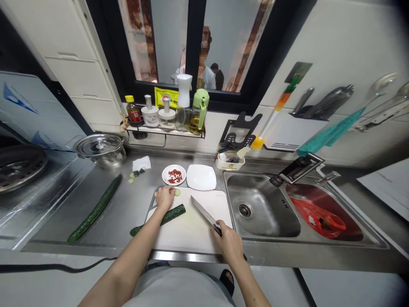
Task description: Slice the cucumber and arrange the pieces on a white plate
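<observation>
Right hand (229, 241) clenched 1 knife (206, 214); left fingers (173, 190) touched 1 cucumber slice (177, 192), grip unclear.

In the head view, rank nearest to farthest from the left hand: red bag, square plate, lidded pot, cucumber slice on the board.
1. Cucumber slice: immediately right.
2. Square plate: ahead, right.
3. Lidded pot: back left.
4. Red bag: far right.

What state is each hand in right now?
Left hand: fingertips near a cucumber slice; whether its grip is open or closed can't be told.
Right hand: closed, holding the knife.
</observation>
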Motion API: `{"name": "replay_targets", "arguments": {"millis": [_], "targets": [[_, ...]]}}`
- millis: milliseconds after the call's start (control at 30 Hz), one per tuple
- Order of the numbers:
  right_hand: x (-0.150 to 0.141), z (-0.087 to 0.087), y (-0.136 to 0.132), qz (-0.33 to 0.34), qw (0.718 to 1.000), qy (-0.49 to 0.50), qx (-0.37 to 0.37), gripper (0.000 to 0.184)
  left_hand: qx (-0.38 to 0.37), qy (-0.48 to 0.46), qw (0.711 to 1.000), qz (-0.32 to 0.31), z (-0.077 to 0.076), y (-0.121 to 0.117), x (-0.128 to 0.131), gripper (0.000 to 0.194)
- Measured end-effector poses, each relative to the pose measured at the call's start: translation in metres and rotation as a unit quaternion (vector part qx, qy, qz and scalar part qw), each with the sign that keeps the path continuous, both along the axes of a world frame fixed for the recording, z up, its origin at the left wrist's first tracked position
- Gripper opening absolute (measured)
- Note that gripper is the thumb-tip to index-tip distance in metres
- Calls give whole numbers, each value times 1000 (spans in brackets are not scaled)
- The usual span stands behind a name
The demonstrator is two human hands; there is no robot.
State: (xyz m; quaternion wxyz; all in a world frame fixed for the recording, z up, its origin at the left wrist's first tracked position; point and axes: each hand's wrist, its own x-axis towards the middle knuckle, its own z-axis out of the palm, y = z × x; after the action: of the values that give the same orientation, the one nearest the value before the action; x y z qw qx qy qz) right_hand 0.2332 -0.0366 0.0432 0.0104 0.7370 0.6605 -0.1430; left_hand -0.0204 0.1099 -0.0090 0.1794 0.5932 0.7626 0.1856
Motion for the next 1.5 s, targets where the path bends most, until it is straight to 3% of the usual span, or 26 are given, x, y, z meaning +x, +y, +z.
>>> {"name": "replay_targets", "arguments": {"millis": [233,300,500,700,1167,1500], "targets": [[-4,3,2,-14,1000,24,-11,31,47,-101,992,55,-12,-15,-28,28],[-6,1,3,-18,999,44,-9,32,63,-107,992,24,-18,-22,-34,27],[-15,-5,9,-14,989,146,0,29,93,-121,977,-149,-24,-43,-31,21],[-22,1,15,-7,981,194,-2,29,97,-148,958,-223,-19,-58,-19,28],[-49,21,14,67,993,62,-81,27,67,-133,954,-261,-6,-79,-9,30],[-53,30,13,88,991,24,-94,30,126,-41,949,-287,-23,-97,-1,30]]}}
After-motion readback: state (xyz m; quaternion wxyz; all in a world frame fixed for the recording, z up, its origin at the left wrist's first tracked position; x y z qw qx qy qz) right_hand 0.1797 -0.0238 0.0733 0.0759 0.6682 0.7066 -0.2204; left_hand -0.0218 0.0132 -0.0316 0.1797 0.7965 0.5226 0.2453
